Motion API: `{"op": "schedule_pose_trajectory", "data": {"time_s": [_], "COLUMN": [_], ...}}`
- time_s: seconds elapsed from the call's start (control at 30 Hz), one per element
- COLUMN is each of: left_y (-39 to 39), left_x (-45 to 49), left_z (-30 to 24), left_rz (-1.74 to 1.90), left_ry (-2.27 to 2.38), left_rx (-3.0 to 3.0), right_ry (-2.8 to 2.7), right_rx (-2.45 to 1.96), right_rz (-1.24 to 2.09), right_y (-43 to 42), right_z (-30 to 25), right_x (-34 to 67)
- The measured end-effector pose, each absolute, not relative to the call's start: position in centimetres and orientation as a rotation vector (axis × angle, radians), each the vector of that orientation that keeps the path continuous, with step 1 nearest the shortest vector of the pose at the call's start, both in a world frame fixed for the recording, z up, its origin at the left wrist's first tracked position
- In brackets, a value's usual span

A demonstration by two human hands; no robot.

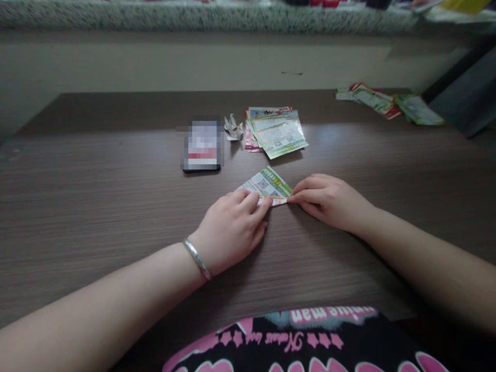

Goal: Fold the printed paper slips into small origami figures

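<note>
A small printed leaflet point(267, 185), green and white with QR codes, lies folded into a triangle on the table. Across its near folded edge, my left hand point(236, 222) presses down with bent fingers, hiding the leaflet's left part. At the right corner, the fingertips of my right hand point(329, 199) are closed together in a pinch on the paper. A silver bangle point(197, 260) circles my left wrist.
Beyond my hands, a phone-like device point(201, 147) with a blurred screen lies beside a folded paper figure point(233, 128) and a stack of leaflets point(277, 132). More leaflets point(375, 101) lie at the far right of the brown table point(96, 206). A wall with a speckled ledge point(194, 18) rises behind.
</note>
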State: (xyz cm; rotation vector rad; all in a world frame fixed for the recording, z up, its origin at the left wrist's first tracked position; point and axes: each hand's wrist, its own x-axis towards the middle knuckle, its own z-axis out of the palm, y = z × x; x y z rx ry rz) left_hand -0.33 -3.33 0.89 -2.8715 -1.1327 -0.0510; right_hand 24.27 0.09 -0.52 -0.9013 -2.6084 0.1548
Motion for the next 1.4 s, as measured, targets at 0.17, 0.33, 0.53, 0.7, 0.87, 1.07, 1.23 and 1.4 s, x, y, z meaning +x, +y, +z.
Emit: {"op": "schedule_pose_trajectory", "data": {"time_s": [0.17, 0.33, 0.53, 0.7, 0.87, 1.07, 1.23, 1.4], "left_y": [-3.1, -3.1, -3.2, -3.1, -3.1, -3.3, -3.2, -3.0], "left_x": [-0.3, -0.2, -0.2, -0.2, -0.3, -0.3, -0.3, -0.6], "left_z": [0.9, 0.9, 0.9, 0.9, 0.6, 0.4, 0.2, -0.1], "left_rz": [-0.037, -0.032, -0.018, -0.014, -0.035, -0.069, -0.052, -0.101], "left_ry": [-1.125, -1.131, -1.107, -1.103, -1.065, -1.073, -1.035, -1.044], "left_rx": [-2.899, -2.901, -2.879, -2.871, -2.854, -2.802, -2.836, -2.857], "right_ry": [-2.661, -2.730, -2.734, -2.731, -2.668, -2.629, -2.616, -2.566], "right_rx": [-0.925, -0.970, -1.007, -1.017, -1.047, -1.052, -1.083, -1.092], "right_rz": [0.087, -0.052, -0.044, -0.018, -0.029, -0.079, -0.041, 0.123], "right_y": [-0.2, -0.8, -0.8, -0.7, -0.5, -0.1, -0.1, 0.3], "right_z": [-0.3, 0.2, 0.5, 0.5, 0.1, -0.6, -0.6, -0.9], "right_x": [24.2, 24.2, 24.4, 24.5, 24.3, 24.1, 23.9, 24.0]}}
